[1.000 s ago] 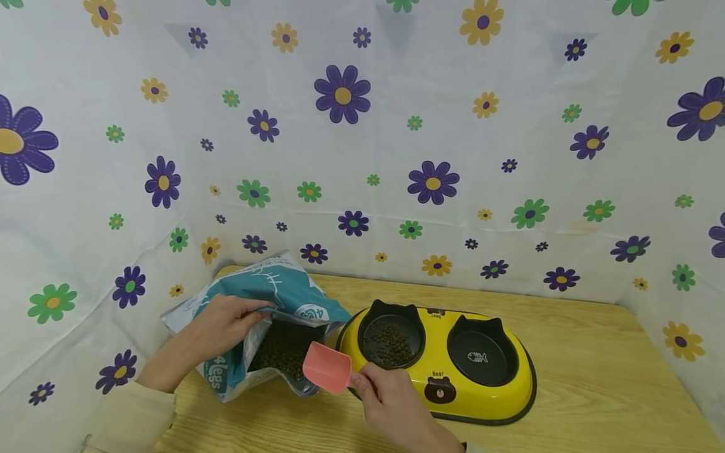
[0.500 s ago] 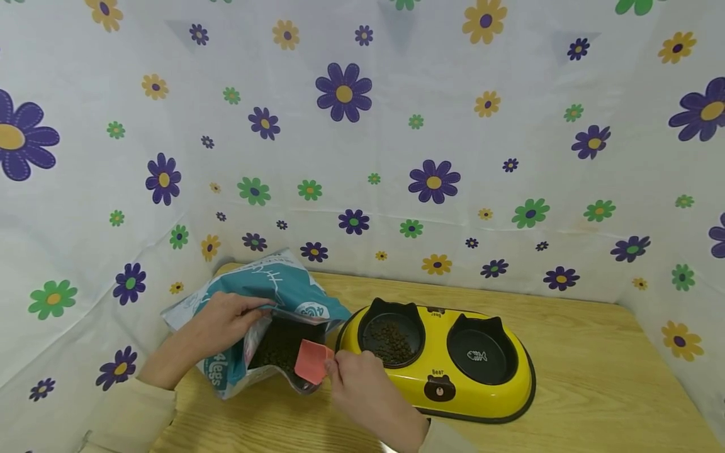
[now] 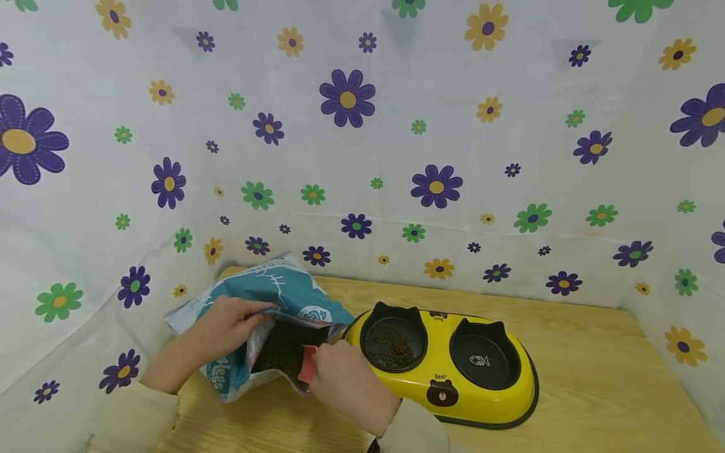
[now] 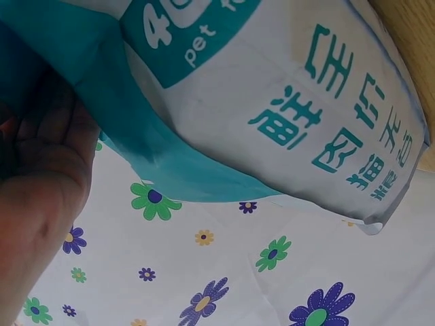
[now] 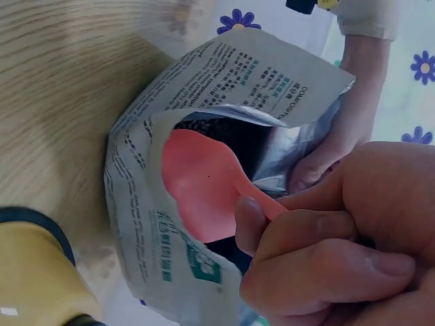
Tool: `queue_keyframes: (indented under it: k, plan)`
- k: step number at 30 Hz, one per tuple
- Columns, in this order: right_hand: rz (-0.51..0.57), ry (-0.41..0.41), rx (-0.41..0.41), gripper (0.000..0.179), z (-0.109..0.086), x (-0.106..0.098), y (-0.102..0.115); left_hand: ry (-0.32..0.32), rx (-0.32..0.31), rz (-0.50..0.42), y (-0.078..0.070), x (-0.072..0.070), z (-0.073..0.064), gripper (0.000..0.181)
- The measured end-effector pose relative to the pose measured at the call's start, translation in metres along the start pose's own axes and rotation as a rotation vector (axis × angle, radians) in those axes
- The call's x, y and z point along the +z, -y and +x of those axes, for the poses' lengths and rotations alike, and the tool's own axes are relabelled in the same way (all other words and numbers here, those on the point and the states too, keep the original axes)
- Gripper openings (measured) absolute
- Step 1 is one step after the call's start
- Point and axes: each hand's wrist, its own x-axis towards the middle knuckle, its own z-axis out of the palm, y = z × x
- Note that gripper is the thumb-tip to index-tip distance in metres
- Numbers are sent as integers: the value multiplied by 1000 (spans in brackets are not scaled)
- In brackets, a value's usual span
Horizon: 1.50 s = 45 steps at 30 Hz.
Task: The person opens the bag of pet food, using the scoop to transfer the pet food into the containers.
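A teal and white pet food bag lies tilted on the table, its mouth facing me and brown kibble inside. My left hand grips the upper rim of the mouth, fingers tucked under the fold; the left wrist view shows that hand against the bag's teal edge. With my right hand I hold a pink scoop by its handle. In the right wrist view the scoop's bowl dips into the bag's mouth, its far edge near the kibble. Whether it touches the kibble cannot be seen.
Right beside the bag stands a yellow double pet bowl. Its left black bowl contains some kibble; the right one shows a fish drawing. A flowered white curtain hangs behind the wooden table.
My right hand has carried the pink scoop leftward from in front of the yellow bowl into the bag's mouth. My left hand stays on the bag's rim.
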Motion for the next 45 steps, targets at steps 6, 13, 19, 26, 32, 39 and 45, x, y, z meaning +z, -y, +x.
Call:
queue_keyframes:
  k: [6, 13, 19, 26, 32, 39, 45]
  plan:
    - [70, 7, 14, 32, 8, 6, 0, -23, 16, 11, -1, 1, 1, 25]
    - [247, 27, 70, 51, 11, 18, -2, -35, 17, 28, -1, 3, 1, 26]
    - [354, -25, 87, 52, 5, 37, -8, -33, -9, 28, -4, 5, -3, 26]
    - [389, -100, 98, 38, -3, 50, -17, -25, -17, 0, -11, 9, -5, 27]
    - [485, -69, 145, 35, -4, 59, -30, 16, -14, -27, -12, 18, -8, 24]
    - [436, -58, 129, 38, -7, 69, -32, 46, -100, -47, -4, 26, -7, 22]
    - [478, -65, 130, 38, -10, 70, -29, 78, -152, -77, 2, 21, 1, 23]
